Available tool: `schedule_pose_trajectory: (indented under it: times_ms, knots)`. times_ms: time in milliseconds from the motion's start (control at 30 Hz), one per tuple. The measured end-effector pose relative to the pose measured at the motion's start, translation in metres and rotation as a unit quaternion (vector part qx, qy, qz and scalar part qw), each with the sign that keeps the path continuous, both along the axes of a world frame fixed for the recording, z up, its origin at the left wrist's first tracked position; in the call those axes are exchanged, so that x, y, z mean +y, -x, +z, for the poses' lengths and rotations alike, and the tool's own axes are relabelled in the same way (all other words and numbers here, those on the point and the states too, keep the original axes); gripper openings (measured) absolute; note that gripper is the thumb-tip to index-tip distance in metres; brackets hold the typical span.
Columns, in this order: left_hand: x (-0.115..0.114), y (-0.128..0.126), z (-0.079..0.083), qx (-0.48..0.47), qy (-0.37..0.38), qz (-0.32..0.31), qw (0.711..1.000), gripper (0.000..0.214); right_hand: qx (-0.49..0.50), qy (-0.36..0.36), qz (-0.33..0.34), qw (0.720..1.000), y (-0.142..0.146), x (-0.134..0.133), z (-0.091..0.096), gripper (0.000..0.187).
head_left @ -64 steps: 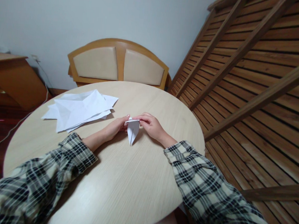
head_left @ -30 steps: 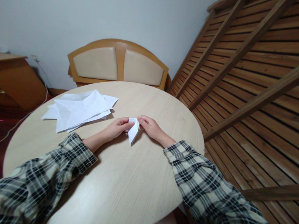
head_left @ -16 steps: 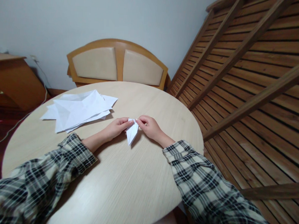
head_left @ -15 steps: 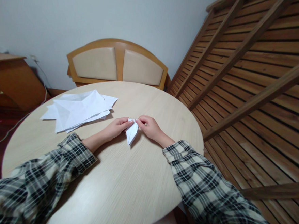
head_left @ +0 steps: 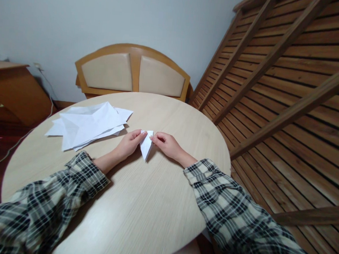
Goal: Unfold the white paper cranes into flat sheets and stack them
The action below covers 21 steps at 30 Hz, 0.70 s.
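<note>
A small piece of folded white paper is held just above the round table, its pointed end toward me. My left hand pinches its upper left side, thumb on top and fingers behind. At the upper right edge, my right hand has its thumb and forefinger closed on the paper. Its other fingers are curled in. The back of the paper and the fingertips beneath it are hidden.
A stack of creased white paper sheets lies at the table's far left. Behind the table stands a padded headboard. Slatted wooden boards lean on the right. A cabinet and a pale cable are at the left.
The folded paper has turned and shifted slightly left and up; its upper end now shows a flat, wider edge. Both thumbs have moved apart, the right hand toward the paper's right edge.
</note>
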State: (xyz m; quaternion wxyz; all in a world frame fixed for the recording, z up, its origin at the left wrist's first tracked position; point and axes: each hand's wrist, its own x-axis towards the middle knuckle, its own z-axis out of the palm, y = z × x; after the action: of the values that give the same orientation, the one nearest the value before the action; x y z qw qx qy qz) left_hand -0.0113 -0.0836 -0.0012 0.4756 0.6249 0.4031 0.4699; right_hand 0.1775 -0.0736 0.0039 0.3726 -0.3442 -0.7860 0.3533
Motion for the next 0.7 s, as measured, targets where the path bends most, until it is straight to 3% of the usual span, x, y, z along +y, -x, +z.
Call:
schedule_pose_trajectory:
  times_ms: [333, 700]
  knots:
    - [0.0011, 0.0012, -0.0007, 0.016, -0.004, -0.018, 1.0, 0.026, 0.0, 0.025, 0.024, 0.999, -0.0006, 0.0027, -0.0023, 0.035]
    - [-0.0028, -0.0003, 0.003, 0.016, 0.012, -0.071, 0.997, 0.026, 0.031, 0.02, -0.032, 0.999, -0.0016, 0.0063, -0.0032, 0.031]
